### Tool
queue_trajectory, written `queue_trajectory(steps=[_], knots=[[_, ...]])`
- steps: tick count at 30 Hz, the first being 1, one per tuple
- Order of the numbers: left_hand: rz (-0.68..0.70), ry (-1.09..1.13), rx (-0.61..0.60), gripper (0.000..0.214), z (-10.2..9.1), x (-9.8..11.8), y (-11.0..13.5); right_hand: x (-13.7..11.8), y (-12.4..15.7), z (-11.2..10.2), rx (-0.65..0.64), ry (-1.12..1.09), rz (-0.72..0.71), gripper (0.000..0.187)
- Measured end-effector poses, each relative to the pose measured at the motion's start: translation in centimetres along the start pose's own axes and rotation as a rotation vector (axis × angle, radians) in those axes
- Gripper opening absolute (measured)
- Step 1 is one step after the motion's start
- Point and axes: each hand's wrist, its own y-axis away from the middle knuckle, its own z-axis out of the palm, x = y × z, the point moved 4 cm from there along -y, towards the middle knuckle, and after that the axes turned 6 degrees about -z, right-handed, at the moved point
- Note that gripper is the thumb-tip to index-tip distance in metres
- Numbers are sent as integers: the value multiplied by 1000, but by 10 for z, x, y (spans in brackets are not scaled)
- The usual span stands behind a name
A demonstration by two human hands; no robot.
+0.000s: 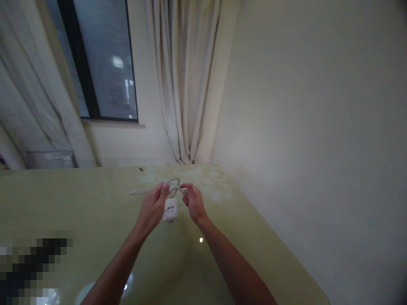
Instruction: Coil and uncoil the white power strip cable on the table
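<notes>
Between my hands runs a looped white power cord [174,184], joined to a white power strip [171,209] whose socket face is toward me. My left hand [155,199] is closed around the cord, thumb on top. A pale straight length of cord or cable end sticks out to its left. My right hand [193,200] pinches the cord at the right side of the loop. The power strip sits just below the loop, between my wrists, close to my left fingers. Whether it rests on the table or hangs I cannot tell.
A glossy greenish table [104,212] spreads under my arms, meeting a bare wall [302,127] on the right. A small dark object [141,169] lies near its far edge. Behind are curtains [187,76] and a window [104,55]. A pixelated patch covers the lower left.
</notes>
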Motion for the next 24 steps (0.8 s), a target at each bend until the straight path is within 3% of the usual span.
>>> queue_trajectory(steps=[3,6,9,12,16,20,22,24], knots=[[81,-86,-200,45,20,13,15,5,1,-3,236,-207,16,59],[134,-112,-381,41,40,17,27,3,-5,-3,156,-229,98,54],[126,-108,-450,50,48,10,27,5,-11,-7,66,-239,246,46],[-55,28,-338,60,41,-9,16,5,-11,-7,34,-194,242,42],[-396,404,-123,70,35,-39,8,-7,-3,9,-190,34,42,25],[-492,625,23,63,31,-49,6,-8,1,22,-351,88,-60,29],[-511,693,101,61,20,-51,1,3,-5,14,-243,1,-16,34],[-511,701,123,56,3,-54,-6,20,-14,-5,-5,-96,63,39]])
